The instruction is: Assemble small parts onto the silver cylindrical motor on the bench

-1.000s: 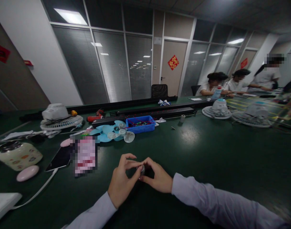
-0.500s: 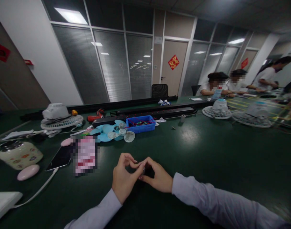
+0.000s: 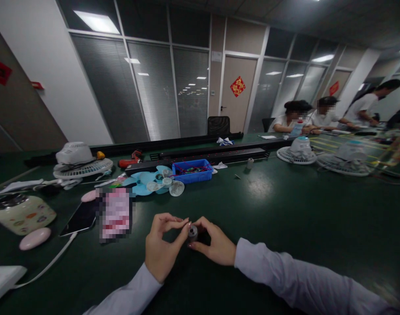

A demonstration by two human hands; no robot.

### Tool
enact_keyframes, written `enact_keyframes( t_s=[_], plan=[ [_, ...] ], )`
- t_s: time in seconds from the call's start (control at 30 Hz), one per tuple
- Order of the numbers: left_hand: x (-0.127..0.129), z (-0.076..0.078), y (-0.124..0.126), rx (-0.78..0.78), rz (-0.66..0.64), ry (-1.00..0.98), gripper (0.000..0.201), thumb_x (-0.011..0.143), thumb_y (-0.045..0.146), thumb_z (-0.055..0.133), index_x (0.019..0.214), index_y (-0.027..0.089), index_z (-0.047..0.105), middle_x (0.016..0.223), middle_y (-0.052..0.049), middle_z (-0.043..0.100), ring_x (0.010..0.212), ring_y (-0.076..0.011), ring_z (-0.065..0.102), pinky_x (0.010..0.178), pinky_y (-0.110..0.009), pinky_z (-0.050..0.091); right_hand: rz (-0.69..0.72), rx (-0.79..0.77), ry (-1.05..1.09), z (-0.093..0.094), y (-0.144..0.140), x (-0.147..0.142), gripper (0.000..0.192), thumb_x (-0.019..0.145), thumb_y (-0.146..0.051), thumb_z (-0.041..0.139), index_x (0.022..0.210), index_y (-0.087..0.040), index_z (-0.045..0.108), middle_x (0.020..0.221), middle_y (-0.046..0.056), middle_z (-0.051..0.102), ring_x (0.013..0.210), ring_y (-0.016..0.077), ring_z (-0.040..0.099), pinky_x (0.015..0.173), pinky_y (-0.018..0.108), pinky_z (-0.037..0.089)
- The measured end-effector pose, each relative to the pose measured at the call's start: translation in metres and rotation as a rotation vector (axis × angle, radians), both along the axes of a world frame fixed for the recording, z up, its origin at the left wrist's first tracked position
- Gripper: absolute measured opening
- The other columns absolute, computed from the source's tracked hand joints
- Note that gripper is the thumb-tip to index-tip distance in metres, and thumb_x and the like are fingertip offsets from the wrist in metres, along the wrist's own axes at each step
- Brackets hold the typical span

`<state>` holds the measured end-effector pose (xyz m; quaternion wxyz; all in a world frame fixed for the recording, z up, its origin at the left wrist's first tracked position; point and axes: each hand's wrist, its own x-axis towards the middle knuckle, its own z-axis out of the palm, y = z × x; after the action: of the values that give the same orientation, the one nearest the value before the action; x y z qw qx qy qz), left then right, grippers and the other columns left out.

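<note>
Between the thumb and fingers of my right hand [image 3: 216, 243] is a small grey metal cylinder [image 3: 193, 234], with a dark hole in the end that faces me. My left hand [image 3: 165, 245] is at its upper left side, thumb and fingertips pinched together close to the rim. Whatever lies in that pinch, if anything, is too small or hidden to make out. Both hands are just above the dark green table [image 3: 268, 227]. Farther back stands a similar small metal cylinder [image 3: 250, 163], and a small thin piece [image 3: 237, 176] lies near it.
Beyond my hands are light blue fan blades [image 3: 142, 183] and a blue bin [image 3: 193, 176] of wires. On the left are a phone [image 3: 80, 217], a patterned jar [image 3: 24, 214] and a white fan [image 3: 75, 155]. More fans [image 3: 298, 151] and several people are at right.
My left hand has shifted slightly left and its fingertips have drawn back from my right fingers. The holed end of the metal cylinder now shows; my right hand stays almost in place.
</note>
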<state>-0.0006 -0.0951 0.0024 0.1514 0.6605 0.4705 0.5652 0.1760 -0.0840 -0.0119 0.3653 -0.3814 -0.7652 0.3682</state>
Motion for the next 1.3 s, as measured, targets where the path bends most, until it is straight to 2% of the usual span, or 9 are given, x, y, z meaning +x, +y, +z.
enact_keyframes(
  t_s=[0.1,0.27,0.4,0.47,0.57,0.7,0.9,1.1,1.3],
  plan=[
    [-0.021,-0.005,-0.009,0.017,0.083,0.016,0.021,0.078,0.036,0.071,0.083,0.02,0.059,0.084,-0.003,0.068,0.083,-0.0212,0.071,0.081,-0.036,0.055,-0.002,-0.018,-0.014,0.0,0.0,0.001,0.035,0.077,-0.03,0.075,0.106,-0.022,0.057,0.104,0.003,0.068,0.096,0.0209,0.063,0.087,0.037,0.049],
    [-0.078,-0.033,-0.033,-0.209,-0.008,0.298,0.033,0.078,0.043,0.069,0.097,0.025,0.05,0.08,-0.002,0.077,0.099,-0.0279,0.07,0.087,-0.046,0.053,-0.001,-0.045,-0.027,0.003,-0.001,0.002,0.036,0.078,-0.033,0.075,0.108,-0.022,0.058,0.105,0.004,0.068,0.098,0.0224,0.063,0.087,0.039,0.049],
    [-0.103,-0.045,-0.038,-0.239,-0.002,0.459,0.033,0.078,0.052,0.065,0.098,0.026,0.057,0.086,-0.002,0.078,0.096,-0.0304,0.071,0.086,-0.05,0.052,0.005,-0.049,-0.022,0.006,-0.002,0.003,0.036,0.078,-0.032,0.075,0.108,-0.023,0.058,0.106,0.004,0.068,0.097,0.022,0.063,0.087,0.039,0.05],
    [-0.101,-0.042,-0.038,-0.256,-0.024,0.466,0.032,0.077,0.052,0.067,0.094,0.026,0.059,0.086,-0.001,0.077,0.09,-0.0292,0.073,0.082,-0.046,0.055,0.009,-0.047,-0.018,0.007,-0.002,0.003,0.036,0.078,-0.031,0.074,0.108,-0.022,0.058,0.106,0.004,0.068,0.097,0.0214,0.063,0.088,0.039,0.05],
    [-0.082,-0.028,-0.038,-0.271,0.012,0.352,0.03,0.075,0.046,0.07,0.09,0.024,0.057,0.08,-0.001,0.076,0.083,-0.0268,0.074,0.077,-0.041,0.057,0.021,-0.044,-0.009,0.006,-0.002,0.001,0.034,0.078,-0.029,0.074,0.107,-0.021,0.058,0.105,0.004,0.067,0.097,0.0205,0.063,0.089,0.038,0.049],
    [-0.045,-0.01,-0.033,-0.109,0.13,0.083,0.029,0.076,0.036,0.072,0.089,0.022,0.051,0.079,-0.001,0.075,0.084,-0.024,0.074,0.084,-0.041,0.054,0.038,-0.034,0.008,0.002,-0.001,0.0,0.031,0.081,-0.026,0.071,0.107,-0.021,0.056,0.104,0.004,0.066,0.097,0.0198,0.062,0.089,0.037,0.048],
    [-0.003,0.004,-0.015,-0.127,-0.084,-0.008,0.031,0.081,0.022,0.069,0.1,0.023,0.045,0.087,-0.001,0.077,0.09,-0.0204,0.073,0.09,-0.039,0.05,0.042,0.003,0.004,0.0,0.0,0.001,0.027,0.081,-0.025,0.071,0.103,-0.022,0.055,0.099,0.002,0.065,0.092,0.0192,0.062,0.085,0.036,0.048],
    [0.001,0.01,-0.009,-0.167,-0.152,0.034,0.025,0.082,0.022,0.068,0.098,0.023,0.049,0.087,0.0,0.076,0.086,-0.0196,0.073,0.082,-0.033,0.054,0.03,0.016,0.005,0.0,0.0,0.0,0.025,0.08,-0.025,0.071,0.1,-0.022,0.055,0.095,0.001,0.064,0.088,0.0189,0.061,0.082,0.035,0.048],
    [-0.001,0.01,-0.006,-0.189,-0.206,0.088,0.024,0.084,0.021,0.065,0.103,0.022,0.049,0.096,-0.002,0.072,0.091,-0.0187,0.071,0.085,-0.034,0.052,0.028,0.007,0.028,-0.001,0.0,0.0,0.025,0.079,-0.024,0.071,0.099,-0.021,0.057,0.094,0.003,0.065,0.088,0.0202,0.061,0.082,0.036,0.048]
  ],
)
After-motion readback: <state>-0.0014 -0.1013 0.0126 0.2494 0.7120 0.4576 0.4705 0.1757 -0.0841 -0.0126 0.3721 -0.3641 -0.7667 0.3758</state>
